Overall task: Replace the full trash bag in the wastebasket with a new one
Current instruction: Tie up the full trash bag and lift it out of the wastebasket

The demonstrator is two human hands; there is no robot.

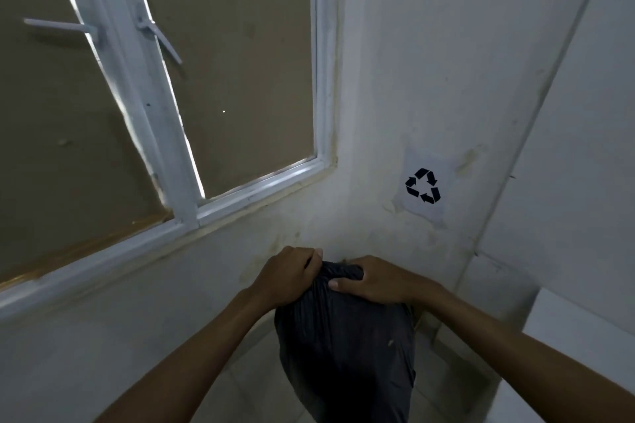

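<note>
A full black trash bag (347,350) hangs in front of me, low in the middle of the head view, its top gathered into a bunched neck. My left hand (287,273) grips the left side of that neck with curled fingers. My right hand (374,280) grips the right side of the neck, thumb pressed into the plastic. Both forearms reach in from the bottom corners. No wastebasket shows in this frame, and the bag's lower end runs out of view.
A white-framed window (178,134) with two latch handles fills the upper left. A paper sign with a black recycling symbol (422,186) is stuck on the white wall in the corner. A white ledge (584,316) juts out at right. Pale floor tiles lie below.
</note>
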